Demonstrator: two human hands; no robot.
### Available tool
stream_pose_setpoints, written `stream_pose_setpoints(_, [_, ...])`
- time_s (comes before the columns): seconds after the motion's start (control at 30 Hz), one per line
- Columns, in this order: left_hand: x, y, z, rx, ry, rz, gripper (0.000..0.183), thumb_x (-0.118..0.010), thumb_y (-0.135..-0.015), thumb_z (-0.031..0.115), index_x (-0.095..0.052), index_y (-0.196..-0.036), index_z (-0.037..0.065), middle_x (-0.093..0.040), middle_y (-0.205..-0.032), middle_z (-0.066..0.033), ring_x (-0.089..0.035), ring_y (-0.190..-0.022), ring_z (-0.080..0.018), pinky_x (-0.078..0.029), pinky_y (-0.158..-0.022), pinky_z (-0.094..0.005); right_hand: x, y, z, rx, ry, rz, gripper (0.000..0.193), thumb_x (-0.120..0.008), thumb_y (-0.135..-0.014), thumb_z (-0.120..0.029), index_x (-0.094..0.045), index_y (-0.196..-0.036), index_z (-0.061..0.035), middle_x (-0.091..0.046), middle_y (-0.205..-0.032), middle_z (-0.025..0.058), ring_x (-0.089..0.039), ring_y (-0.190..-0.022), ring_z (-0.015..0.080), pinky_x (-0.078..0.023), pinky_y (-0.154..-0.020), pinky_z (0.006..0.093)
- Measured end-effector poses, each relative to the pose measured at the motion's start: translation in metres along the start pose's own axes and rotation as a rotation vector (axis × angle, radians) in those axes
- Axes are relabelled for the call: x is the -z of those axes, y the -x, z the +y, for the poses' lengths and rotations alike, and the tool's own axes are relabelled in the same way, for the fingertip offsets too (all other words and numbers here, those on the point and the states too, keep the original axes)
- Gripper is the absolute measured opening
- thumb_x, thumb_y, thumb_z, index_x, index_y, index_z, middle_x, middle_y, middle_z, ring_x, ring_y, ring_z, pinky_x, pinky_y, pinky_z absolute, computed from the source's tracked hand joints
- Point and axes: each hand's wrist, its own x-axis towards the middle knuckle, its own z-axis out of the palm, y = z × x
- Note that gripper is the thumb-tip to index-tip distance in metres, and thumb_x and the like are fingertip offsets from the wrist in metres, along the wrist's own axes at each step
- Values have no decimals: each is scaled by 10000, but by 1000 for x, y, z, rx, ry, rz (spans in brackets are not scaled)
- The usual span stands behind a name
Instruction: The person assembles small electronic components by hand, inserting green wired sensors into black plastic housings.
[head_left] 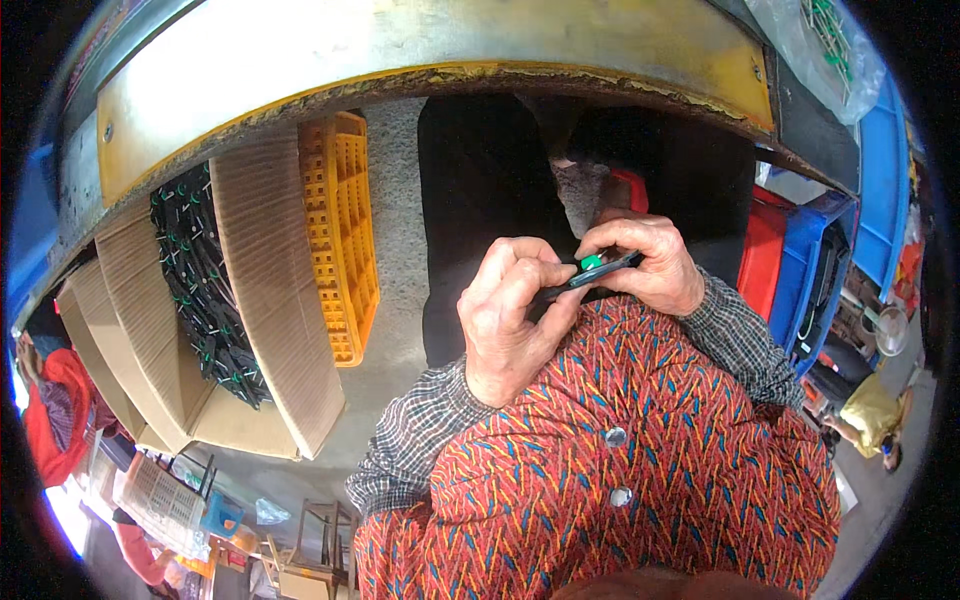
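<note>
Your left hand [515, 315] and right hand [650, 265] had fingers pinched on a black stick [607, 269] with a green piece [591, 262]. A cardboard box [275, 290] stood left.

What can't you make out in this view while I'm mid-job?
All in the head view:
- Black piece: ends covered by the fingers of the left hand and right hand.
- Cardboard box: bottom hidden under piled black parts.
- Clear bag: cut off by the upper edge.
- Person in yellow: too small to tell their work.
</note>
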Motion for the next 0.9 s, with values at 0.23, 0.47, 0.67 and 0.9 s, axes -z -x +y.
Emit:
stream_pose_setpoints(0.23, [1,0,-2,-17,-11,-1,266,-786,-610,-35,-621,-811,22,-612,-823,-114,-608,-752,-204,-481,-632,-284,3,-1,-3,-18,11,-45,200,-700,-763,-24,-645,-954,-2,-654,-845,94,-648,-784,204,-500,-691,303])
stream_pose_setpoints(0.47, [0,3,-3,-12,-11,10,262,-780,-613,-41,-618,-809,22,-612,-825,-114,-608,-757,-208,-481,-641,-285,2,2,2,-14,2,-95,212,-679,-783,-45,-648,-987,2,-655,-880,117,-641,-797,227,-501,-708,318])
stream_pose_setpoints(0.67, [-1,2,-3,-20,-14,15,252,-772,-620,-48,-614,-804,23,-608,-820,-111,-607,-755,-206,-481,-643,-285,1,2,5,26,-13,-99,203,-644,-818,-60,-648,-1012,1,-648,-888,125,-630,-805,251,-495,-718,338])
stream_pose_setpoints(0.9, [-1,2,-4,-24,-1,23,244,-770,-625,-49,-608,-796,17,-608,-823,-113,-605,-755,-200,-479,-642,-278,1,2,7,44,-2,-114,208,-625,-840,-73,-644,-1034,-3,-637,-905,129,-623,-820,255,-490,-731,339])
